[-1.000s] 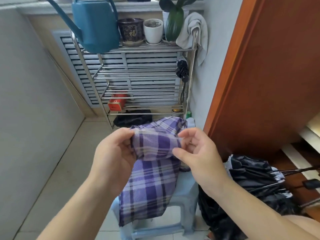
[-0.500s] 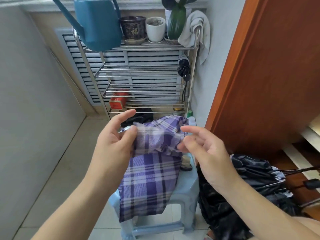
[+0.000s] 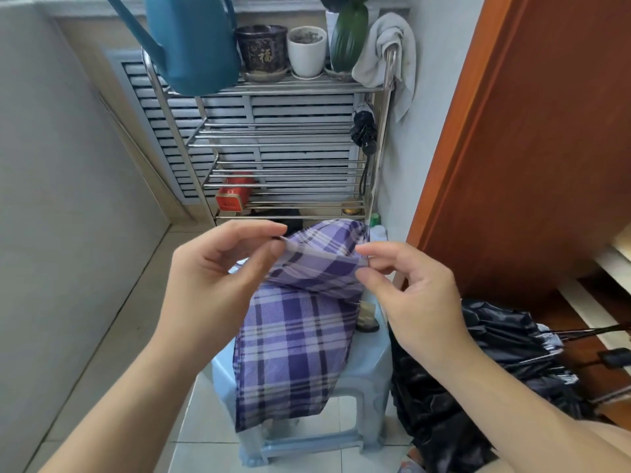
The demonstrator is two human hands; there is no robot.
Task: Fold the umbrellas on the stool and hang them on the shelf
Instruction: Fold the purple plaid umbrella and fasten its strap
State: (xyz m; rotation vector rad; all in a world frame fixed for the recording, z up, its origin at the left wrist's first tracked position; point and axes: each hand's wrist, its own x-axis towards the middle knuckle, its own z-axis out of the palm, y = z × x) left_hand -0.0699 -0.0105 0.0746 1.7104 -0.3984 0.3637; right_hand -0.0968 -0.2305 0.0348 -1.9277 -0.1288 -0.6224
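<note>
A purple plaid umbrella (image 3: 297, 343) hangs over the pale blue plastic stool (image 3: 368, 377). My left hand (image 3: 211, 285) pinches the left edge of its upper fabric between thumb and forefinger. My right hand (image 3: 413, 295) pinches the right edge of the same fold. A black umbrella (image 3: 478, 370), partly collapsed with ribs sticking out, lies to the right of the stool. Behind stands the metal shelf (image 3: 290, 145), and a folded black umbrella (image 3: 364, 131) hangs on its right post.
On the shelf's top tier stand a teal watering can (image 3: 194, 42), a dark pot (image 3: 262, 47), a white pot (image 3: 306, 51) and a plant; a grey cloth (image 3: 386, 52) drapes the corner. A red box (image 3: 232, 196) sits lower. A brown door (image 3: 532, 131) is at right.
Both hands have spread apart along the top fold of the plaid fabric and lifted it slightly. My right hand went from gripping to a fingertip pinch. The camera view rose a little.
</note>
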